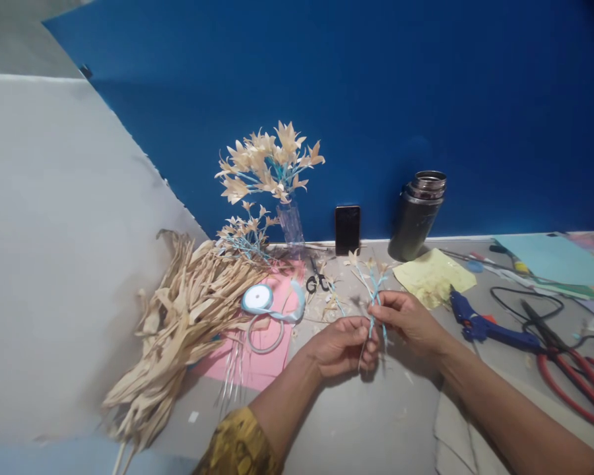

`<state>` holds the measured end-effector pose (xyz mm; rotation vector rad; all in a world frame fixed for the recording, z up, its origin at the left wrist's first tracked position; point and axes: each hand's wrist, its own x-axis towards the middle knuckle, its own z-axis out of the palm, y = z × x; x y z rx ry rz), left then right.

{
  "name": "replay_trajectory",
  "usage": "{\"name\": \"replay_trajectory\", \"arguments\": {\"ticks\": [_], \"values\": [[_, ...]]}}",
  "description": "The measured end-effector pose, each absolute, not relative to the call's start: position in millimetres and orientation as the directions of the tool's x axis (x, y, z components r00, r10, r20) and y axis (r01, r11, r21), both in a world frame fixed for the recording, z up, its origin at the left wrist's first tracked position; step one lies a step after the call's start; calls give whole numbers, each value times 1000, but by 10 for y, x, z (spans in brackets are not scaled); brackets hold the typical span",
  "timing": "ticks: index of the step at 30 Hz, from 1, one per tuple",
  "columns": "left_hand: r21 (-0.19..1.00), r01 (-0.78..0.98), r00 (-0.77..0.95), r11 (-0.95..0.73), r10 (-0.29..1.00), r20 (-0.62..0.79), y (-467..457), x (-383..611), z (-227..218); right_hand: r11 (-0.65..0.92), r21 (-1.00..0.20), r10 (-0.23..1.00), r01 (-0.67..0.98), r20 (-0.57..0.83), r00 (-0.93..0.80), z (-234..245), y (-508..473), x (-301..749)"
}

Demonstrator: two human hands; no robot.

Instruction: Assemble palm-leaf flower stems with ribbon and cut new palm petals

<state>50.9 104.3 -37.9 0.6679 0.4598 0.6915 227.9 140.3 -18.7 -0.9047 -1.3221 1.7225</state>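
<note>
One near-upright spray of pale papery flowers on light-blue stems (375, 282), left of the dark metal flask (416, 221) and nearer, is clamped by the right grip (412, 318) mid-stem, the left grip (344, 346) just below.

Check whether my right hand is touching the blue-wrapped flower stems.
Touching. The head view shows the right hand gripping the blue-wrapped flower stems between the thumb and a finger.

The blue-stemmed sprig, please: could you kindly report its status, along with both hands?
Left hand, right hand: both pinching the sprig, right grip higher. Flower end up. Nothing seen blocking the hands; black-handled scissors lie beyond the left, apart.
</note>
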Motion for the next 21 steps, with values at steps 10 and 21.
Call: {"name": "replay_trajectory", "arguments": {"ticks": [10, 21], "values": [[984, 167, 38, -62, 998, 56, 949, 634, -254, 31, -999, 970, -9, 32, -243, -162, 1419, 2258], [793, -293, 642, 535, 724, -251, 1029, 472, -334, -98, -987, 929, -124, -46, -367, -179, 1427, 2287]]}}
